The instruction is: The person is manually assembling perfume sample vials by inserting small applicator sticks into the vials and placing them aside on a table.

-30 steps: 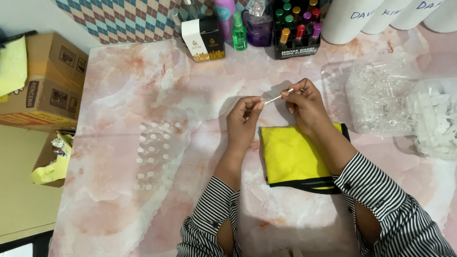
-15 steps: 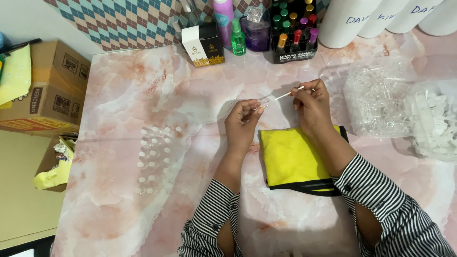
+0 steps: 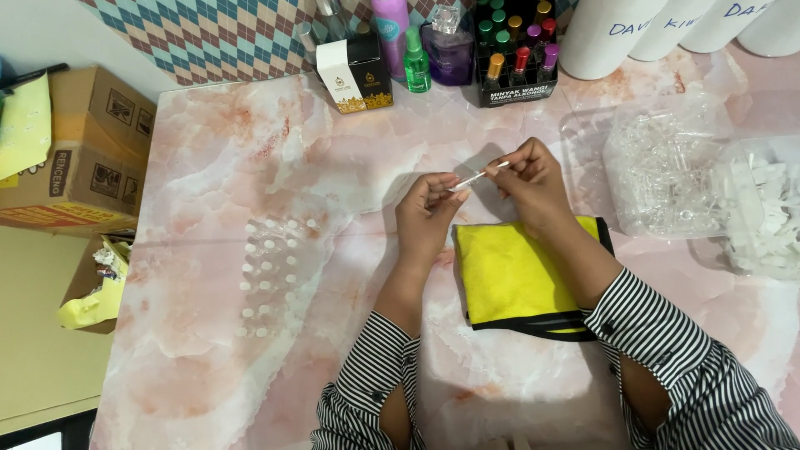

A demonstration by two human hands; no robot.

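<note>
I pinch the thin stick (image 3: 477, 177) between both hands — left hand (image 3: 427, 218) clamped at one end, right hand (image 3: 532, 185) at the other — keeping it level above the yellow cloth (image 3: 521, 275).

Pink marble-patterned tabletop (image 3: 208, 167), diamond-patterned wall (image 3: 225, 37) behind, perhaps pale yellow floor (image 3: 42, 333) at left.

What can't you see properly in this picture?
Head view only:
- The thin clear stick between the left hand and right hand: too small to tell what it is.
- Plastic bags: contents blur together.
- White bottles: cut off by the top edge.
- Table under the yellow cloth: hidden.
</note>
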